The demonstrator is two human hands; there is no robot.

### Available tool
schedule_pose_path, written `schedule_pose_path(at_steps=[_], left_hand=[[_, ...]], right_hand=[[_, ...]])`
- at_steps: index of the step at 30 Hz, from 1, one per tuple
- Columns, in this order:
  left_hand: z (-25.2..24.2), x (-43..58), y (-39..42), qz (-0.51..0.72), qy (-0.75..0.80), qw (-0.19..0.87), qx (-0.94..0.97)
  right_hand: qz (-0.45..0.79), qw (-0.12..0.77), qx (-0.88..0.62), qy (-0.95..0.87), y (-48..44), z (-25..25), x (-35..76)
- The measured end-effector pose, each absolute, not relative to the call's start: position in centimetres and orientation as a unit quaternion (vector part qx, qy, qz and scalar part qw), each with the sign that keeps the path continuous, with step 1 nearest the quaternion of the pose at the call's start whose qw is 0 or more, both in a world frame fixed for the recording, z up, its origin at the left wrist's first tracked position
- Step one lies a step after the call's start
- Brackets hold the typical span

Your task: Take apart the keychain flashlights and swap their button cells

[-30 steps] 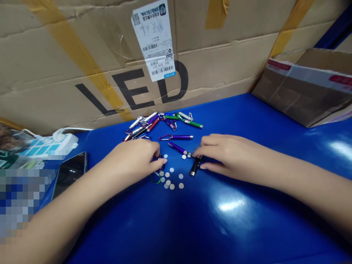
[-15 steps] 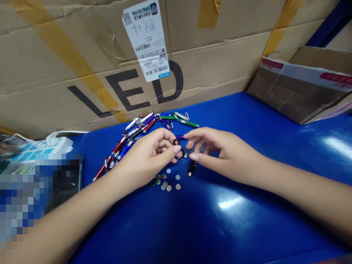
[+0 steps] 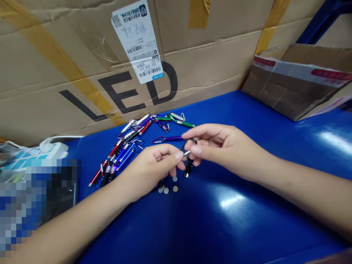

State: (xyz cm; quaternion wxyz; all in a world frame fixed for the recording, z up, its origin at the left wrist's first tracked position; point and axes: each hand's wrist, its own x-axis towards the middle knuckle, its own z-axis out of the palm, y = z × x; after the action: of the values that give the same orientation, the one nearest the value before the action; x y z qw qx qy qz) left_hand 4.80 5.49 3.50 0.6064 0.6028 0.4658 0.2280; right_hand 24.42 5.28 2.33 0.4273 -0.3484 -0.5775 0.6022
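Note:
Fingertips of my left hand (image 3: 155,161) pinch the lower left side of a black carabiner clip (image 3: 194,140). My right hand (image 3: 222,143) has thumb and fingers closed on the same clip from the other side. A small silvery piece (image 3: 187,153) shows between the two hands; its exact kind is unclear. Just below them is a black pen-like tube (image 3: 188,169) with a silver end, its upper part hidden by my fingers. Several small round metal discs (image 3: 175,189) lie on the table under my left hand. A purple tube with a carabiner (image 3: 173,139) lies behind the hands.
Beyond my left hand spreads a heap of coloured metal tubes with carabiners (image 3: 126,146). A large cardboard box (image 3: 90,73) stands along the back of the blue table (image 3: 220,227). An open carton (image 3: 291,84) sits at right, a power strip (image 3: 52,152) at left.
My right hand has closed in on the black clip, which was in the left hand alone. Now the clip is stretched between both hands. The view has shifted slightly.

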Motion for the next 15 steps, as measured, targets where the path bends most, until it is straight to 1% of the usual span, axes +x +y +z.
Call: schedule_pose_path(at_steps=[2,4,6,9,11,12,13,15], left_hand=[[3.5,4.9,5.2,0.24,0.432,0.68,0.541],[3.4,4.9,4.9,0.241,0.404,0.725,0.503],[3.3,4.9,4.8,0.227,0.39,0.74,0.499],[3.0,4.9,4.7,0.197,0.396,0.719,0.537],[3.0,5.0,4.6,0.186,0.417,0.669,0.586],[3.0,5.0,4.6,0.187,0.43,0.624,0.625],[3.0,5.0,4.5,0.186,0.441,0.562,0.675],[3.0,5.2,4.2,0.177,0.444,0.394,0.785]], right_hand=[[0.633,0.431,-0.303,-0.567,5.3,2.3,24.4],[0.632,0.423,-0.286,-0.583,5.3,2.2,24.4],[0.594,0.415,-0.298,-0.621,5.2,2.2,24.4],[0.538,0.408,-0.305,-0.671,4.8,2.3,24.2],[0.546,0.395,-0.3,-0.675,4.5,2.5,24.2],[0.551,0.391,-0.307,-0.67,4.5,2.6,24.2],[0.549,0.391,-0.322,-0.665,4.5,2.8,24.3],[0.512,0.406,-0.372,-0.659,4.9,3.1,24.7]])
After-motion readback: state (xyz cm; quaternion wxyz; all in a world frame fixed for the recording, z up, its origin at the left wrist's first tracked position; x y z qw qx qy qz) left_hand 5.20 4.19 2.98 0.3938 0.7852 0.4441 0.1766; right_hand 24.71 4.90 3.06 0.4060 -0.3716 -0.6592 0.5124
